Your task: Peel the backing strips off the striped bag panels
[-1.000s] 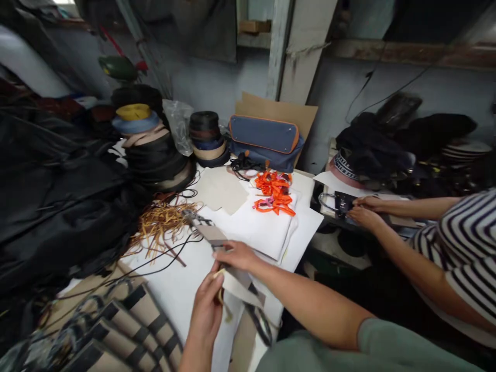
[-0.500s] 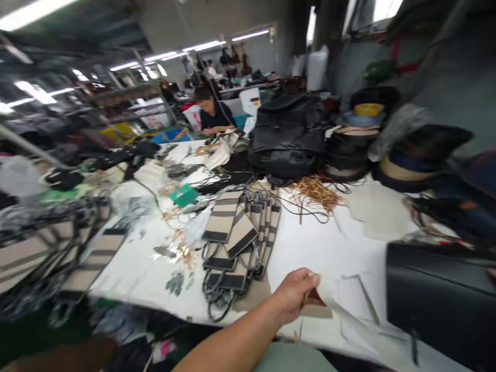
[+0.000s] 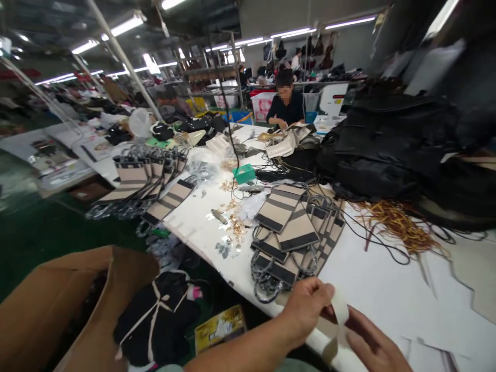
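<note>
I see the pale strip [image 3: 341, 310] at five o'clock, its upper end pinched in my left hand [image 3: 306, 311], fingers closed. My right hand [image 3: 375, 342] curls loosely beside it; I cannot tell whether it grips. Beyond, on the tabletop [image 3: 356, 279], striped panels [image 3: 297, 227] lie at eleven o'clock, yellowish cords [image 3: 405, 225] at one.

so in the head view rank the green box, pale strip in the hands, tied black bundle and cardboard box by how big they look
1. cardboard box
2. tied black bundle
3. pale strip
4. green box
Apparent size only; the green box is farther off.
</note>
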`<state>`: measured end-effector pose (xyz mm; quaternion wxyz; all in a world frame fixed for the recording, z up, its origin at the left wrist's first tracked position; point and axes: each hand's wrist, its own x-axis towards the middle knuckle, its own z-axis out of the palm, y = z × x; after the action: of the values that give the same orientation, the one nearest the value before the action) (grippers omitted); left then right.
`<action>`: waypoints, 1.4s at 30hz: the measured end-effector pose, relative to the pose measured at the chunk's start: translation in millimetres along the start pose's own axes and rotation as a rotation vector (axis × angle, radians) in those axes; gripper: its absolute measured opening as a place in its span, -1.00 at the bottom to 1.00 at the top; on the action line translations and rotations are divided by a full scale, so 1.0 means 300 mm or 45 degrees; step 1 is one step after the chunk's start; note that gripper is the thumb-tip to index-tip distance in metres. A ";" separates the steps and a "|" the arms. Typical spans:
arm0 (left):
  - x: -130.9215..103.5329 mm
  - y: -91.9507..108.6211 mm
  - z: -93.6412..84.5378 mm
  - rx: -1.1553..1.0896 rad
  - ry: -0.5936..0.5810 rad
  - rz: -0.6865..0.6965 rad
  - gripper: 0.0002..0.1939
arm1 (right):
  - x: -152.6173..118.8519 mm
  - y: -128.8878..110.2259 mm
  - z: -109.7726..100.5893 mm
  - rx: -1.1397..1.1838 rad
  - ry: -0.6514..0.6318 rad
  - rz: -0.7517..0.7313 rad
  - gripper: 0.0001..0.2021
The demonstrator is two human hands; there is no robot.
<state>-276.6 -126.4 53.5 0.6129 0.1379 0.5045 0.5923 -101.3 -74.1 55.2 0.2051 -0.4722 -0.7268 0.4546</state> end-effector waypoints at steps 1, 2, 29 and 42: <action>-0.024 0.017 -0.021 0.029 0.039 0.061 -0.47 | -0.003 -0.039 0.060 0.021 -0.106 -0.010 -0.61; -0.052 0.034 -0.046 0.055 0.097 0.131 -0.48 | -0.011 -0.077 0.110 0.034 -0.195 -0.016 -0.59; -0.265 0.438 -1.317 -0.614 1.244 0.489 -0.93 | 0.465 -0.609 1.058 0.283 -0.691 -0.183 -0.52; -0.222 0.772 -2.638 -1.013 1.677 0.142 -0.97 | 1.394 -1.111 2.533 0.584 -0.532 0.517 -0.47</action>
<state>-1017.1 -462.9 -97.1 0.1589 -0.4484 0.5067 0.7189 -1017.4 -110.9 -96.7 0.0584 -0.4456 -0.5238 0.7236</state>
